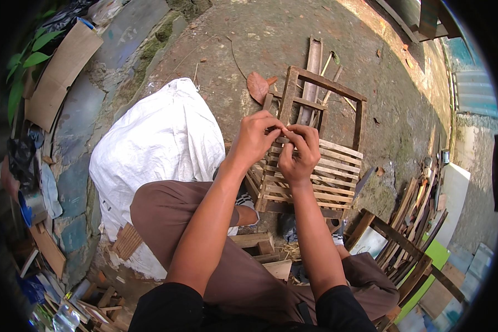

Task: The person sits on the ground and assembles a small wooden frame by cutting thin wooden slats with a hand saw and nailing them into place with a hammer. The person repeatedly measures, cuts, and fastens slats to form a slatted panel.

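Dirt yard; wooden slat crate (315, 166) under left hand (255, 139), right hand (299, 157) fingers.

Wooden crate (315, 171) right of sack (160, 144).

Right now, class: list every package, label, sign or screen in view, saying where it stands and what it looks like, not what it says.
White woven sack: on the ground left of the hands, bulging, plain white.
Flat cardboard sheet: upper left, leaning on the wall, brown rectangle.
Clear plastic bottle: lower left among scrap wood.
No signs or screens show.
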A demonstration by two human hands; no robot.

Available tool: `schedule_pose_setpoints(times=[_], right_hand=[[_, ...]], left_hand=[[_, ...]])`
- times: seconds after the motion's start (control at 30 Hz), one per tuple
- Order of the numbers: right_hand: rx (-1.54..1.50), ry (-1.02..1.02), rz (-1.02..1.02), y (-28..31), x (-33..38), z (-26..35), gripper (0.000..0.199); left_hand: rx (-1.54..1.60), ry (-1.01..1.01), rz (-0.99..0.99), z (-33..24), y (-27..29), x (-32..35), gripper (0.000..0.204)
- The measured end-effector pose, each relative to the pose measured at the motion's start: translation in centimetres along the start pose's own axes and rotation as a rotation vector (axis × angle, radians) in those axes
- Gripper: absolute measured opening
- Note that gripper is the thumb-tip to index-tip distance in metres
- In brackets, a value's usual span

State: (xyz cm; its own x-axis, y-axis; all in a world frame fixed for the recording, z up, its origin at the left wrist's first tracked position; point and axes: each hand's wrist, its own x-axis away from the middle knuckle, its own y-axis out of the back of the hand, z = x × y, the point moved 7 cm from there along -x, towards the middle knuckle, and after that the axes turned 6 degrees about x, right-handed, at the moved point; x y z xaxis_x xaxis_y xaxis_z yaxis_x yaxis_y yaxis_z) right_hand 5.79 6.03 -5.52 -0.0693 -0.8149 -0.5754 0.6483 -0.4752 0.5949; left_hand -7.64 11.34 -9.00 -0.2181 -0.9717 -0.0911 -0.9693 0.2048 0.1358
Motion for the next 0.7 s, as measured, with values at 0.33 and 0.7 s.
schedule_pose_setpoints(times=[0.33, 0.7], right_hand=[[-0.024, -0.019, 0.000, 0.0, -0.1, -0.2, 0.028], [-0.225, -0.426, -0.506, 8.0, 0.0, -4.2, 0.038]], left_hand=[[-0.043, -0.012, 0.012, 0.3, -0.2, 0.1, 0.016], [-0.070, -0.024, -0.016, 0.3, -0.4, 0.0, 0.011]])
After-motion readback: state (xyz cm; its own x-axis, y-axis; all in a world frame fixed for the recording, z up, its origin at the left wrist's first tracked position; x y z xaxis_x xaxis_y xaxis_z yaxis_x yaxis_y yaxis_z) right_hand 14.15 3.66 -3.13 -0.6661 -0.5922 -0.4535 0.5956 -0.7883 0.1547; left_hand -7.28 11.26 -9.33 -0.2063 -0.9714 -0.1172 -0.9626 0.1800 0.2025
